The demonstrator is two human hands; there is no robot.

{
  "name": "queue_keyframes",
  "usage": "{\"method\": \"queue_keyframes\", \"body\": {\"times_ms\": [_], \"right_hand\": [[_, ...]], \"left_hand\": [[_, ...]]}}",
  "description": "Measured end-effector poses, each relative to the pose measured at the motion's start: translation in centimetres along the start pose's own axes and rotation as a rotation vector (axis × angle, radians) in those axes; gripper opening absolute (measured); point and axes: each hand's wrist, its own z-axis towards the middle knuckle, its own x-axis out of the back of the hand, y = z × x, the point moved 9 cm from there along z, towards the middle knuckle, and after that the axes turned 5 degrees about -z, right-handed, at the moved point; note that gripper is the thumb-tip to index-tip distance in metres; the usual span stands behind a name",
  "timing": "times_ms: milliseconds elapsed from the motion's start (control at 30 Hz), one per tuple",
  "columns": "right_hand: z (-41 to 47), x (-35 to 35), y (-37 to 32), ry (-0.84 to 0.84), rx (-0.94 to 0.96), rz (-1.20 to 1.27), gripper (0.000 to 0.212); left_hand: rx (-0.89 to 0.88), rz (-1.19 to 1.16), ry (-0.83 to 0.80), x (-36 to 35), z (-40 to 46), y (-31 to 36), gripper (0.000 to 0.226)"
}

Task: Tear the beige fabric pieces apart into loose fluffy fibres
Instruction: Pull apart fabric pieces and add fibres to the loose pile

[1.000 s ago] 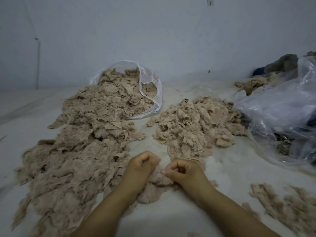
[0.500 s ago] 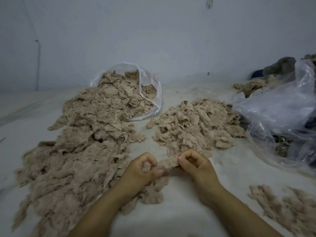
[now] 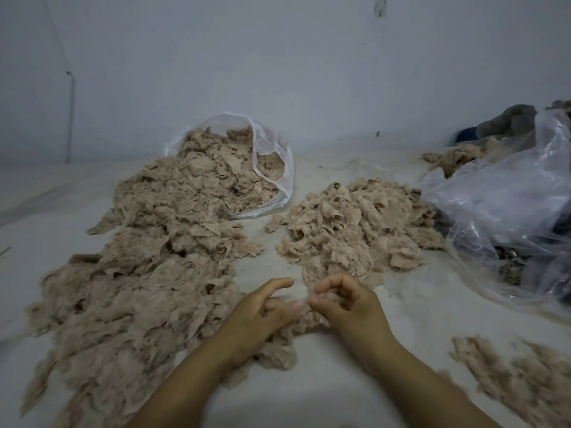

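My left hand (image 3: 262,313) and right hand (image 3: 346,304) sit close together, fingers loosely curled, pinching a small wisp of beige fibre (image 3: 301,304) between them over a fluffy clump (image 3: 278,350). The big torn pile (image 3: 139,288) lies left, the fabric pieces (image 3: 355,230) just ahead.

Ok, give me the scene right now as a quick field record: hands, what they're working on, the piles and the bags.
left hand: fingers loosely curled on a beige tuft, index finger stretched out; blurred
right hand: fingers curled, tips at the same tuft; grip unclear
tuft: small fluffy clump between and under both hands
left pile: large, runs from the open clear bag toward the camera
middle pile: fabric pieces just beyond the hands
right bag: crumpled clear plastic
near-right scraps: small loose heap
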Motion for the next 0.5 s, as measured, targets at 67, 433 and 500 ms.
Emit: {"method": "queue_keyframes", "body": {"times_ms": [67, 433, 500], "right_hand": [[0.0, -0.1, -0.4, 0.01, 0.046, -0.005, 0.022], [-0.2, -1.4, 0.3, -0.097, -0.012, -0.091, 0.012], [-0.1, -0.9, 0.5, -0.048, -0.03, -0.093, 0.019]], "left_hand": [[-0.018, 0.032, 0.045, 0.2, 0.1, 0.2, 0.027], [-0.019, -0.08, -0.12, -1.0, -0.6, 1.0, 0.016], [-0.02, -0.052, -0.151, -1.6, -0.7, 1.1, 0.02]]}}
